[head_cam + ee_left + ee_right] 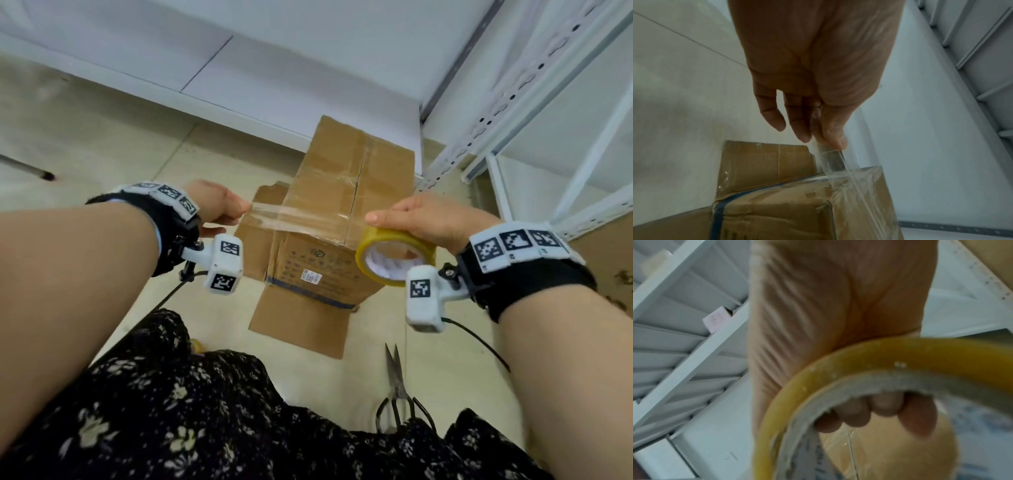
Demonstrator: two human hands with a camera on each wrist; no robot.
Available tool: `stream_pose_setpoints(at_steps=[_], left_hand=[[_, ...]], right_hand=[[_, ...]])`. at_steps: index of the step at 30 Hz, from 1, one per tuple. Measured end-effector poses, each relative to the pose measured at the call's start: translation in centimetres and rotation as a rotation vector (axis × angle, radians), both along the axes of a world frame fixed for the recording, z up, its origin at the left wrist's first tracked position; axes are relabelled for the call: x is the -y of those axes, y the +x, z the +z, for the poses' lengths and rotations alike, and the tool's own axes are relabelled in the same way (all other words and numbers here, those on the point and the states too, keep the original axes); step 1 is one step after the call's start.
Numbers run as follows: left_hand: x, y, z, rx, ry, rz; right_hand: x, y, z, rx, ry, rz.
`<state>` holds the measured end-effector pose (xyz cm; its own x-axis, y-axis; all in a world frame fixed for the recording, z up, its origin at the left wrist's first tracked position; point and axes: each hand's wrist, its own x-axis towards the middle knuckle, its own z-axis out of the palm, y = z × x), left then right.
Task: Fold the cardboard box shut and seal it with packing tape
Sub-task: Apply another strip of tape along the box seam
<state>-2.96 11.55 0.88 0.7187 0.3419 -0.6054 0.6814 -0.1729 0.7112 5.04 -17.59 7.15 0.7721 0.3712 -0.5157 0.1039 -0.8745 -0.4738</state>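
Left hand (214, 205) pinches the tape strip (294, 216); right hand's (428, 219) fingers (885, 408) curl through the tape roll (394, 257).

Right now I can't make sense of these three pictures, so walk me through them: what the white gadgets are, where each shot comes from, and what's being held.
No machine here: a person works with bare hands. The white blocks strapped to the wrists are cameras; a third sits on the head. The big picture is the head view, looking down at a cardboard box on the floor, with scissors nearer the person. The left hand pinches the free end of a clear tape strip, stretched across the box top. The right hand has its grip on the yellowish tape roll. The other two pictures look along each hand.
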Motion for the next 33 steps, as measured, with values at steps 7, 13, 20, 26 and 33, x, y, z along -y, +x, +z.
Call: stream_pose_setpoints(at_steps=[7,13,20,26,33], left_hand=[[1.3,2.2,-0.7,-0.032,0.028,0.092],[1.6,3.1,-2.6,-0.099,0.044,0.108],[1.7,3.5,-4.5,-0.067,0.092,0.106],[1.6,3.8,-5.6,-0.117,0.083,0.079],[1.9,4.7,-6.2,-0.308,0.128,-0.012]], right_hand=[[-2.2,0.7,0.9,0.181,-0.282,-0.046],[-3.1,0.7,0.3,0.187,-0.362,-0.103],[-4.0,0.9,-0.6,0.210,-0.433,-0.124],[-4.5,1.2,-1.1,0.203,-0.503,-0.085],[-4.6,0.7,-1.3,0.176,-0.528,-0.106]])
